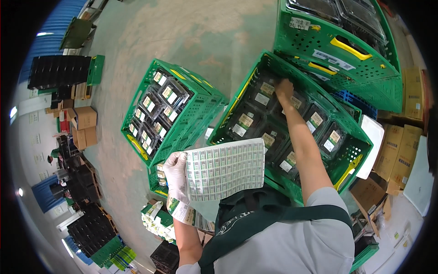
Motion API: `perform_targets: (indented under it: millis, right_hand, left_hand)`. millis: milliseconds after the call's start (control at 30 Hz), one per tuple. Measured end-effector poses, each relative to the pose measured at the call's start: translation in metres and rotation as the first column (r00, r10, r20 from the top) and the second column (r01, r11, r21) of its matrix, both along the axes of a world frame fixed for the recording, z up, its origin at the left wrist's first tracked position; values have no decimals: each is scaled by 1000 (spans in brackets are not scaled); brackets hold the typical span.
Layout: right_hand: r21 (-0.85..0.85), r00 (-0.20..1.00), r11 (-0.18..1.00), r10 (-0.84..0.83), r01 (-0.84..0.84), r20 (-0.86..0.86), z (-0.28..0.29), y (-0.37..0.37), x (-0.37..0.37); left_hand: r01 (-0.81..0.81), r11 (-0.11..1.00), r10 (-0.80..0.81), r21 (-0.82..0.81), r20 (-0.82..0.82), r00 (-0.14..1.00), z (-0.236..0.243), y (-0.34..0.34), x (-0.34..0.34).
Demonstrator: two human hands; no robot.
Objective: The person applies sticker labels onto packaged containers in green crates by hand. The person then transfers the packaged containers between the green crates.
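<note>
My left hand (pixel 175 168), in a white glove, is closed on the left edge of a sheet of small labels (pixel 226 171) held above my apron. A strip of larger printed labels (pixel 189 214) hangs by my left wrist. My right hand (pixel 284 89) reaches to the far side of a green crate (pixel 335 102), fingers curled down among the packed boxes. What its fingertips hold, if anything, is hidden. Dark plastic boxes with clear lids fill the crate, among them a labelled box (pixel 244 123) at its left and another labelled box (pixel 334 140) at its right.
To the left stands a stack of green crates (pixel 194 114) with similar labelled boxes on top. More stacked green crates (pixel 365 75) rise at the far right, near cardboard cartons (pixel 401 148). A white lid or board (pixel 372 144) leans beside my crate. Black crates (pixel 59 72) line the left wall.
</note>
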State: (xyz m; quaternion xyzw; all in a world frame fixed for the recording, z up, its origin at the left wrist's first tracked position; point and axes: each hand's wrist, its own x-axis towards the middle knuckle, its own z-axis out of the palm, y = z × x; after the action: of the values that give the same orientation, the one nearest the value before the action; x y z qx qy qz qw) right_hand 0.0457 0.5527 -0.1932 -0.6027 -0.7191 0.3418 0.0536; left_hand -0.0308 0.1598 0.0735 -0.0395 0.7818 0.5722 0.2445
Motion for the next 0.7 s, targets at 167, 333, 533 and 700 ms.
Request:
perform_targets:
  millis: [167, 333, 533, 700]
  right_hand:
    - [-69, 961, 988, -153, 141, -231, 0, 17, 54]
    - [15, 939, 952, -298, 306, -173, -4, 3, 103]
    - [242, 946, 970, -50, -31, 322, 10, 8, 116]
    - [-136, 909, 979, 85, -152, -409, 79, -32, 115]
  left_hand:
    - [-11, 999, 11, 51, -2, 1000, 3, 13, -5]
    - [-23, 994, 19, 109, 38, 999, -5, 19, -13]
    - [72, 993, -73, 97, 3, 997, -7, 32, -15]
    - [71, 990, -75, 118, 25, 997, -11, 30, -17]
